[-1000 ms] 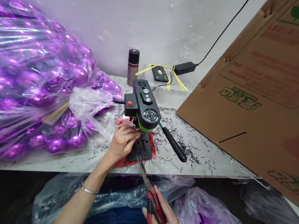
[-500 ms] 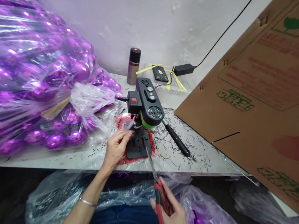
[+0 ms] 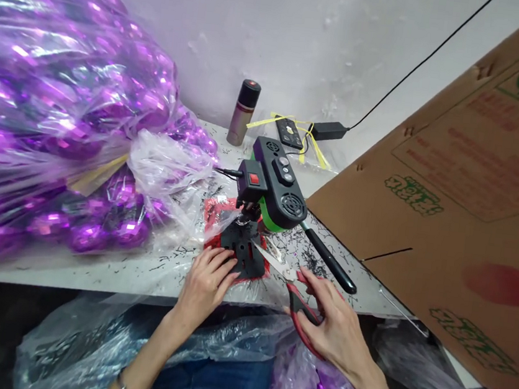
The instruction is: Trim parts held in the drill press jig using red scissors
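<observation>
My right hand (image 3: 332,315) is wrapped round the red-and-black handles of a pair of scissors (image 3: 304,318). The blades point up and left, over the right side of a slotted black base plate (image 3: 245,258). This plate belongs to a small bench drill press (image 3: 282,181) with a green trim and a red switch. My left hand (image 3: 207,279) lies at the front left edge of the plate, fingers stretched out and nothing visible in them. A red sheet (image 3: 213,210) shows beneath the base.
Clear bags of shiny purple balls (image 3: 77,105) fill the left. A spray can (image 3: 244,113), a phone (image 3: 289,132) and a black adapter (image 3: 328,131) lie behind the drill press. A cardboard box (image 3: 449,210) leans at right. Black scraps litter the table (image 3: 110,274).
My left hand has gone from a pinch near the drill's chuck to lying flat at the plate's front. The scissors have swung to point further left, with my right hand higher.
</observation>
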Demonstrator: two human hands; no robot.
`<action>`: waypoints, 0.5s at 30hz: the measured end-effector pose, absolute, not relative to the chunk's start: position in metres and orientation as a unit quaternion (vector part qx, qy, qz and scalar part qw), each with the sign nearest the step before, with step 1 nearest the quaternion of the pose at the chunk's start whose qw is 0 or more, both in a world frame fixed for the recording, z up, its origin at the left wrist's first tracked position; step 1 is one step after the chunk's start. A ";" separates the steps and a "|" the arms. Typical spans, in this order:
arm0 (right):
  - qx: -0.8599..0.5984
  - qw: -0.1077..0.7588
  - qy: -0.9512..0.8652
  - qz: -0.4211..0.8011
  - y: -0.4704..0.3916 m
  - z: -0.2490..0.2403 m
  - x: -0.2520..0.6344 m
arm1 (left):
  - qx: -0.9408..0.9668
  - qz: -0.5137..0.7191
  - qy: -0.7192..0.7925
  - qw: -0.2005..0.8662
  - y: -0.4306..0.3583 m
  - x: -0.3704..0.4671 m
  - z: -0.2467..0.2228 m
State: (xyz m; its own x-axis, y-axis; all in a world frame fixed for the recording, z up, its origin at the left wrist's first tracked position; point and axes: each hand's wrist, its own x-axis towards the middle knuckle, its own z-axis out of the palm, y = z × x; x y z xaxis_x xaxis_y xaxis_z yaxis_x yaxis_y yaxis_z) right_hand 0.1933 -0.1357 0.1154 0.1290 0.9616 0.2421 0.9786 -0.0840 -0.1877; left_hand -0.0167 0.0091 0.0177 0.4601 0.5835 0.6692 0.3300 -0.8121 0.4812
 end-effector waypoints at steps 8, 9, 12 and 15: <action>-0.714 0.139 -0.686 -0.019 -0.105 0.130 0.193 | 0.841 0.458 0.266 0.110 0.004 -0.017 0.015; -0.712 0.136 -0.688 -0.013 -0.104 0.133 0.194 | 0.840 0.461 0.266 0.109 0.003 -0.017 0.015; -0.714 0.120 -0.689 -0.002 -0.103 0.142 0.195 | 0.837 0.464 0.267 0.111 0.003 -0.016 0.015; -0.720 0.110 -0.685 0.011 -0.107 0.148 0.193 | 0.835 0.466 0.269 0.113 0.003 -0.016 0.016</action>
